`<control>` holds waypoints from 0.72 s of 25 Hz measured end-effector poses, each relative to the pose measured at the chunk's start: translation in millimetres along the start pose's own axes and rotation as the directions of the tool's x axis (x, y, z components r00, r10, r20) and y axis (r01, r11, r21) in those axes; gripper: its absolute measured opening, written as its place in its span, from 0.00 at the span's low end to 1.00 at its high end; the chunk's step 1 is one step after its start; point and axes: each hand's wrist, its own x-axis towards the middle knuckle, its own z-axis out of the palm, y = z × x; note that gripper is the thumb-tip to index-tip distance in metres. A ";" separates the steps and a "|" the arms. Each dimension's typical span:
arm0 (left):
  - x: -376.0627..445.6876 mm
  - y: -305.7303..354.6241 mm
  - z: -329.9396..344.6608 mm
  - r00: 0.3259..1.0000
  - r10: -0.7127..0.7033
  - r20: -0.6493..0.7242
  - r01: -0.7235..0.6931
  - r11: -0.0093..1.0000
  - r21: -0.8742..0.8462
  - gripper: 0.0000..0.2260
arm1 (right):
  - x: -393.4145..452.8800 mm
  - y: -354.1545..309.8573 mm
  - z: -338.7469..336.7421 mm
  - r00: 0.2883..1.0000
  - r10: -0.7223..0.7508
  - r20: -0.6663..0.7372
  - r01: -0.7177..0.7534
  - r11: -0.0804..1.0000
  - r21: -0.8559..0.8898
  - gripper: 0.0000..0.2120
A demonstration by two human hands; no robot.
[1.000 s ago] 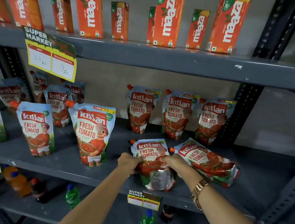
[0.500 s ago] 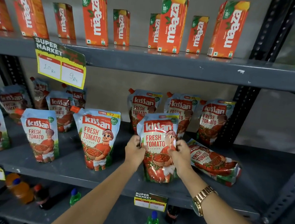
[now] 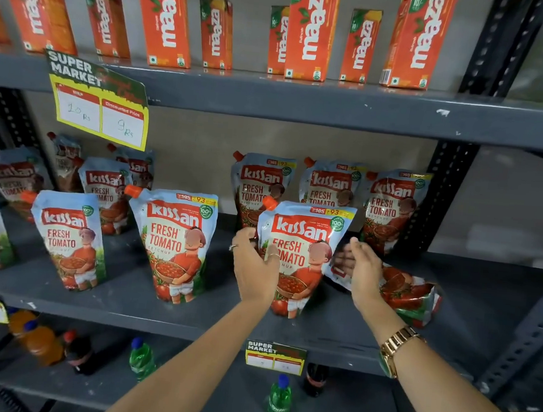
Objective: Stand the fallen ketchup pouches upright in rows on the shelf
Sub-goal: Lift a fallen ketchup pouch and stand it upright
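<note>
A Kissan ketchup pouch [image 3: 306, 238] stands upright at the front of the grey middle shelf [image 3: 123, 304]. My left hand [image 3: 253, 266] grips its left edge, thumb on the front. My right hand [image 3: 361, 273] hovers just off its right side, fingers apart, holding nothing. Under and behind that hand, one fallen pouch [image 3: 410, 292] lies flat on its side. Another upright pouch [image 3: 176, 243] stands to the left in the front row, and a further one [image 3: 70, 237] beyond it. Three pouches lean upright along the back, the rightmost [image 3: 391, 206] next to the post.
Orange Maaza cartons [image 3: 163, 15] line the upper shelf, with a yellow price tag [image 3: 99, 108] hanging from its edge. A black perforated post [image 3: 442, 188] bounds the right side. Drink bottles [image 3: 279, 398] stand on the lower shelf, below a small price tag [image 3: 275, 357].
The pouch that lay flat between my hands was lifted and stood upright at the shelf front. My right hand has since come off it and opened over the fallen pouch.
</note>
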 end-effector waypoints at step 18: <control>-58.2 15.2 79.4 0.951 0.225 0.210 -0.251 0.962 0.106 0.04 | 58.6 -6.5 -103.8 0.993 0.069 0.096 0.086 0.130 -0.988 0.15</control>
